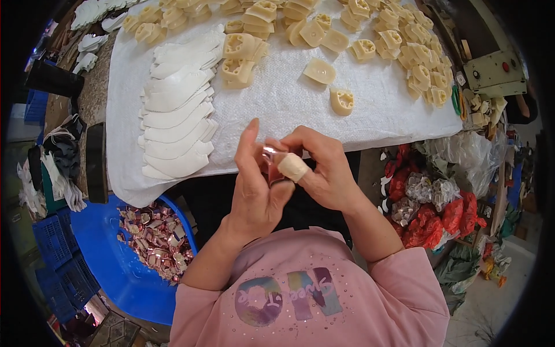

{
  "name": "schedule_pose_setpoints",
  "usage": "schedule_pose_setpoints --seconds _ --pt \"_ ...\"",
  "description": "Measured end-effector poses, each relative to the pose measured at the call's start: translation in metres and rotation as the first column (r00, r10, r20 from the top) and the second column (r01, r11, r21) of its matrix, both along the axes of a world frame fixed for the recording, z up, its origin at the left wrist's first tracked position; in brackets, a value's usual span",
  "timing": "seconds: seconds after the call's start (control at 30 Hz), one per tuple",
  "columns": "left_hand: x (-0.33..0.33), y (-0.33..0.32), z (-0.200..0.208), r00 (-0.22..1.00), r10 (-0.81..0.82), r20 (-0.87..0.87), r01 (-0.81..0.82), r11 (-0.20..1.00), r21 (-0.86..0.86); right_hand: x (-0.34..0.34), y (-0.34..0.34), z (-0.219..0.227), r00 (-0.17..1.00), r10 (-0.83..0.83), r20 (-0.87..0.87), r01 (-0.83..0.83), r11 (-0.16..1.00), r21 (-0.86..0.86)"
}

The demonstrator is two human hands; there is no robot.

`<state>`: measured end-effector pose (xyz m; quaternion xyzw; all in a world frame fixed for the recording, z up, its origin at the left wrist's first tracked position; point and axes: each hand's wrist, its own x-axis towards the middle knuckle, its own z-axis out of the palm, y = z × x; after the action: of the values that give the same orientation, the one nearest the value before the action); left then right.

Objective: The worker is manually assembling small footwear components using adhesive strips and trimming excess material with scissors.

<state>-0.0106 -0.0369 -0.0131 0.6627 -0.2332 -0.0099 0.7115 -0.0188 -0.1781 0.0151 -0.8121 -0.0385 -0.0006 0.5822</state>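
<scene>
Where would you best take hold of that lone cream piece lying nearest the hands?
Probably pinch the cream piece across its two outer sides, coming straight down from above. It lies flat on the white cloth with its hollowed face up and stands apart from its neighbours, leaving room for fingers.

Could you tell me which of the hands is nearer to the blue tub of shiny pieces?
Left. The left hand is up and to the right of the blue tub, across a dark gap. The right hand lies farther right, beyond the left.
</scene>
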Motion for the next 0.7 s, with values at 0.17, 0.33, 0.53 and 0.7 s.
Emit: schedule_pose_setpoints --seconds 0.17,0.33,0.53,0.7 --pt "0.006 0.012 0.003 0.986 -0.057 -0.154 0.079 0.987 0.143 -0.003 -0.004 -0.011 0.997 -0.053 0.062 0.038 0.977 0.212" --pt "0.009 0.021 0.012 0.989 -0.042 -0.141 0.079 0.961 0.266 0.013 -0.013 -0.020 0.940 0.184 -0.287 0.030 0.794 0.607" --pt "0.009 0.015 0.018 0.987 -0.032 0.155 -0.022 0.942 0.335 0.012 -0.023 -0.010 0.946 0.262 -0.192 -0.148 0.874 0.462" --pt "0.012 0.011 0.018 0.993 0.010 0.116 -0.053 0.924 0.378 0.009 -0.009 -0.020 0.966 0.029 0.257 -0.023 0.999 -0.026"
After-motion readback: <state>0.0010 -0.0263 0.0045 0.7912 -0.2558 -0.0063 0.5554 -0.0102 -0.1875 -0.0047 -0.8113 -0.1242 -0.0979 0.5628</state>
